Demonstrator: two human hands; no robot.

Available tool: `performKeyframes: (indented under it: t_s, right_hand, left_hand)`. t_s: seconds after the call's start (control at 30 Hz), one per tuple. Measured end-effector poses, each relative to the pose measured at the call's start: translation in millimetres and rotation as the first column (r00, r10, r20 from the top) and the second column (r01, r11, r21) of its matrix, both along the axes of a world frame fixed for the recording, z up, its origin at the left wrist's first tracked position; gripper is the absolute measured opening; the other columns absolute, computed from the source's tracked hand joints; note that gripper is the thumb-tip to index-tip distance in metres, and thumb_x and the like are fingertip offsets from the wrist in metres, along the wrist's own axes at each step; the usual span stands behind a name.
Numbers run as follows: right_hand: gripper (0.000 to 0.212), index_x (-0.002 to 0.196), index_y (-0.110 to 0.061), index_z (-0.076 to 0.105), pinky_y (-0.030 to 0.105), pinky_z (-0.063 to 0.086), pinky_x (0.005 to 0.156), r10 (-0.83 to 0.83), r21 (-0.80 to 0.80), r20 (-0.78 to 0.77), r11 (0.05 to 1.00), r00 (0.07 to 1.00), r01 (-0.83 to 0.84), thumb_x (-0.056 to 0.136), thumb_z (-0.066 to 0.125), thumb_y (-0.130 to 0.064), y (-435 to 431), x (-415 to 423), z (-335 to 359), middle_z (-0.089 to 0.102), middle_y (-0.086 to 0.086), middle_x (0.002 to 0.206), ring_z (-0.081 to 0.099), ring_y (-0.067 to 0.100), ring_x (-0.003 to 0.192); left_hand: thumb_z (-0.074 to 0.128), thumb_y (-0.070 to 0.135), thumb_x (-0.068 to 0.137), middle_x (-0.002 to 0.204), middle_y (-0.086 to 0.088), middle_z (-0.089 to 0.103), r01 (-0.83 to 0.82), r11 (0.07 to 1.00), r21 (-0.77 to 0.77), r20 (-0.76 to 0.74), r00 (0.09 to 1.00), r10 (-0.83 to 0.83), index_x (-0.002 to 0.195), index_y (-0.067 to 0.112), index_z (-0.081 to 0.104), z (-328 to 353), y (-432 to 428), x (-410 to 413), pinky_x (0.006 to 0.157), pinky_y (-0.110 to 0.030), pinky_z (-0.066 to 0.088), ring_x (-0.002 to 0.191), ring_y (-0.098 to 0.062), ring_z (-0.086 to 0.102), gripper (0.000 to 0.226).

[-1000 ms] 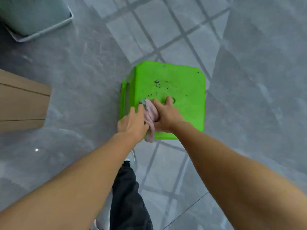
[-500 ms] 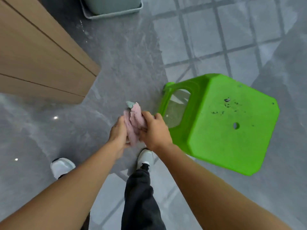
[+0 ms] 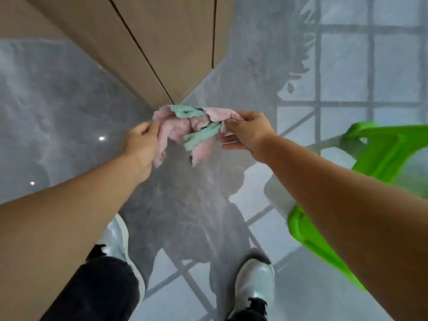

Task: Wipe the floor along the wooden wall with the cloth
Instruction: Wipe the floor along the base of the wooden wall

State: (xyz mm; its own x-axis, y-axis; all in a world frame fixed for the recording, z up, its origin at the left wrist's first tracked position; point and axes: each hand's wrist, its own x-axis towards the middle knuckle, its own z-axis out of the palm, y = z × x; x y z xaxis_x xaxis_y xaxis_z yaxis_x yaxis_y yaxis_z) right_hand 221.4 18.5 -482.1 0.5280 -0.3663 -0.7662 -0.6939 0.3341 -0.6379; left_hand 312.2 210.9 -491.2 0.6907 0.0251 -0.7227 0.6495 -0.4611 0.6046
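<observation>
I saw the pink and mint-green cloth stretched in the air between both hands, clear of the floor, its loose folds hanging down in the middle. The left hand pinched the cloth's left edge, fingers curled closed on it, forearm reaching forward from the lower left. The right hand gripped the opposite edge with thumb and upper fingers, while its lower fingers stood straight and loose beneath; that forearm came in from the lower right. Just beyond the hands, the corner of the wooden wall met the glossy grey floor, and the cloth hung in front of that corner. To the right of the right arm stood a bright green plastic stool, partly hidden by the forearm. Below the hands I saw two white shoes, the left shoe and the right shoe, with dark trousers above them.
</observation>
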Motion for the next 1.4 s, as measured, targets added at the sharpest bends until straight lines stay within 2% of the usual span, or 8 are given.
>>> performKeyframes:
  t_s: [0.2, 0.37, 0.5, 0.7, 0.9, 1.03, 1.23, 1.4]
  right_hand:
    - [0.021, 0.088, -0.016, 0.059, 0.053, 0.056, 0.087, -0.267, -0.423, 0.131, 0.856, 0.955, 0.298, 0.081, 0.049, 0.002, -78.5, 106.0, -64.7, 0.067, 0.017, 0.090, 0.068, 0.033, 0.082]
    - [0.030, 0.115, -0.013, 0.055, 0.028, 0.043, 0.093, 0.525, -0.817, 0.067, 0.517, 0.849, -0.255, 0.086, 0.057, -0.019, -11.5, 71.3, -78.6, 0.056, 0.010, 0.121, 0.054, 0.026, 0.109]
    - [0.058, 0.138, -0.028, 0.039, 0.056, 0.025, 0.113, 0.799, -0.869, -0.225, 0.094, 0.557, -0.485, 0.086, 0.049, -0.050, 71.1, 41.4, -100.9, 0.030, 0.018, 0.152, 0.024, 0.043, 0.138]
    - [0.066, 0.147, -0.051, 0.013, 0.072, 0.007, 0.111, 0.795, -0.788, -0.506, -0.269, 0.334, -0.554, 0.087, 0.020, -0.078, 34.2, 48.1, -143.8, 0.011, 0.005, 0.164, 0.002, 0.042, 0.148]
    - [0.068, 0.144, -0.057, 0.005, 0.072, 0.004, 0.112, 0.614, -0.662, -0.669, -0.235, 0.419, -0.712, 0.081, 0.014, -0.082, -105.4, 85.4, -124.8, -0.003, -0.004, 0.165, -0.007, 0.035, 0.150]
    - [0.087, 0.150, -0.043, 0.009, 0.071, -0.003, 0.113, 0.610, -0.728, -0.568, -0.061, 0.552, -0.682, 0.075, 0.023, -0.086, -46.0, 71.9, -127.8, -0.008, 0.004, 0.165, -0.011, 0.040, 0.148]
    - [0.079, 0.144, -0.053, 0.016, 0.066, -0.013, 0.113, 0.834, -0.773, -0.402, -0.088, 0.378, -0.628, 0.074, 0.026, -0.087, 81.8, 43.1, -134.1, -0.001, 0.012, 0.164, -0.011, 0.040, 0.148]
    - [0.068, 0.147, -0.053, 0.008, 0.066, -0.001, 0.116, 0.803, -0.774, -0.557, -0.409, 0.214, -0.483, 0.085, 0.018, -0.078, -27.7, 60.9, -140.3, 0.009, 0.003, 0.165, 0.004, 0.039, 0.149]
  left_hand:
    - [0.061, 0.014, 0.090, 0.081, -0.018, 0.067, -0.351, 0.935, 0.051, 0.231, 0.915, 0.331, 0.089, 0.004, 0.070, -83.6, 13.9, 41.1, 0.076, -0.040, 0.045, 0.080, -0.031, 0.062, 0.013]
    - [0.053, 0.027, 0.087, 0.117, -0.032, 0.066, -0.171, 0.881, 0.440, 0.538, 0.836, -0.107, 0.116, 0.000, 0.067, -104.6, 39.8, 55.7, 0.095, -0.045, 0.041, 0.111, -0.046, 0.059, 0.042]
    - [0.047, 0.051, 0.087, 0.153, -0.032, 0.034, 0.005, 0.743, 0.670, 0.387, 0.851, -0.355, 0.144, 0.005, 0.042, -125.5, 64.9, 19.1, 0.110, -0.062, 0.028, 0.136, -0.056, 0.033, 0.073]
    - [0.018, 0.084, 0.076, 0.168, -0.024, -0.006, 0.236, 0.614, 0.753, 0.137, 0.857, -0.497, 0.160, 0.022, 0.003, -145.4, 92.3, -26.8, 0.118, -0.067, 0.000, 0.150, -0.057, -0.006, 0.105]
    - [-0.005, 0.098, 0.057, 0.166, -0.017, -0.024, 0.311, 0.597, 0.740, 0.012, 0.880, -0.474, 0.157, 0.028, -0.016, -152.5, 95.3, -15.4, 0.120, -0.063, -0.008, 0.150, -0.052, -0.018, 0.122]
    - [-0.007, 0.098, 0.057, 0.165, -0.016, -0.026, 0.326, 0.604, 0.727, -0.010, 0.885, -0.466, 0.156, 0.029, -0.018, -152.7, 93.6, -15.0, 0.119, -0.062, -0.010, 0.149, -0.051, -0.021, 0.122]
    - [-0.005, 0.099, 0.054, 0.167, -0.019, -0.019, 0.312, 0.622, 0.718, 0.014, 0.887, -0.461, 0.158, 0.027, -0.011, -154.2, 94.0, -16.6, 0.118, -0.066, -0.006, 0.150, -0.053, -0.017, 0.127]
    - [-0.005, 0.102, 0.050, 0.166, -0.014, -0.026, 0.327, 0.621, 0.712, -0.009, 0.889, -0.458, 0.155, 0.032, -0.018, -152.5, 95.8, -14.4, 0.121, -0.063, -0.008, 0.150, -0.049, -0.020, 0.127]
